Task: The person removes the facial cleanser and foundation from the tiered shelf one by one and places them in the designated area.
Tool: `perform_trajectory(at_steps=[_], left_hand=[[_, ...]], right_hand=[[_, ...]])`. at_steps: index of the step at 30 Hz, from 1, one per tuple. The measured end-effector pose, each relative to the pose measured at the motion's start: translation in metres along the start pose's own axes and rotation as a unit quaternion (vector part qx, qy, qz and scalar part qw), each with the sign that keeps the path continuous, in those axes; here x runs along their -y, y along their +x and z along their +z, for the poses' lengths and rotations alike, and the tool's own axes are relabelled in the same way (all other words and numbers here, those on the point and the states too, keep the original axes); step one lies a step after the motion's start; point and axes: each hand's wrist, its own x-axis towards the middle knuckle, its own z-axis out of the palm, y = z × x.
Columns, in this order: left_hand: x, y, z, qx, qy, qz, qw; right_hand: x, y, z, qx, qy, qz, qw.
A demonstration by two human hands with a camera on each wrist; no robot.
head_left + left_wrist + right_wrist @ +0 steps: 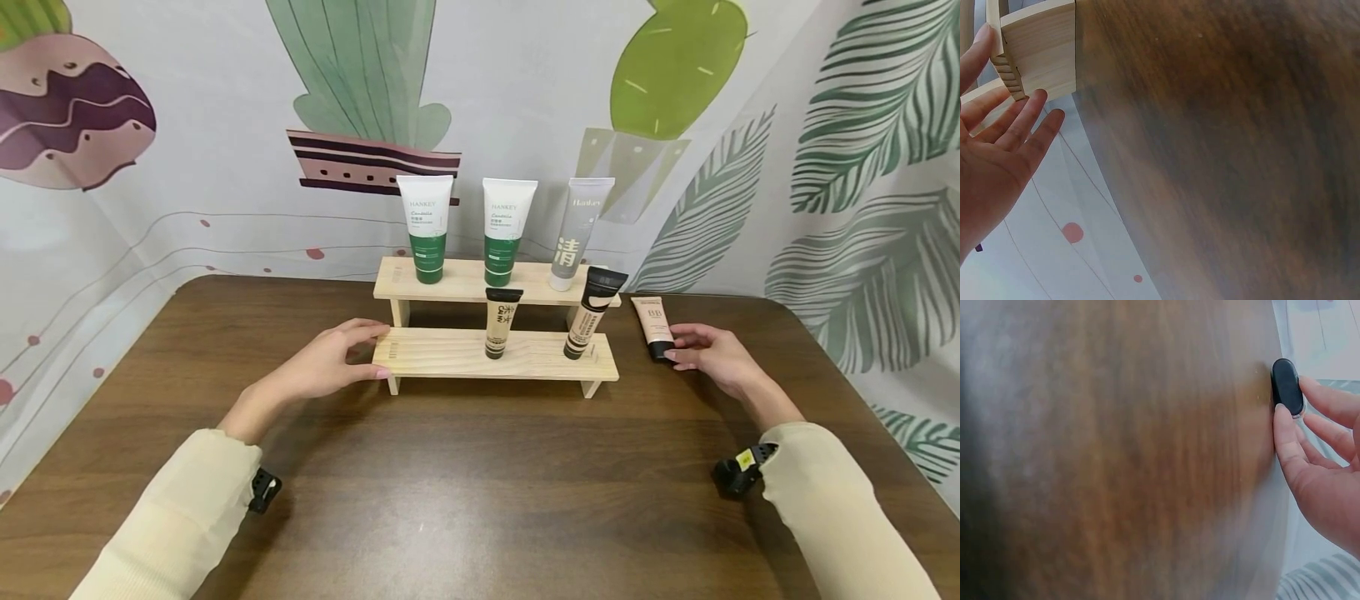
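Observation:
On the table stands a two-step wooden display rack (pixel 450 354). My left hand (pixel 326 362) holds the left end of its lower step, thumb at the front edge and fingers toward the back; the left wrist view shows the board's end (pixel 1011 75) between them. To the right of the rack, my right hand (pixel 712 358) pinches a pale pink BB cream tube (pixel 654 323) near its black cap (pixel 1287 387). The tube lies at a slant, cap toward me. On the lower step stand a small beige tube (pixel 501 325) and a larger black-and-beige tube (pixel 592 317), which leans right.
Two white-and-green tubes (pixel 427 229) (pixel 507 233) and a grey tube (pixel 577 237) stand cap-down on the upper step. Behind the brown wooden table (pixel 480 467) hangs a printed cloth (pixel 525 100) with cacti and leaves. Both wrists wear black cameras.

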Motion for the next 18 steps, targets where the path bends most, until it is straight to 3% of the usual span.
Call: perform_trajectory(at_steps=[18], left_hand=[[-0.0014, 0.0001, -0.001, 0.002, 0.001, -0.008, 1.0]], right_hand=[[0.0047, -0.0048, -0.0018, 0.003, -0.008, -0.001, 1.0]])
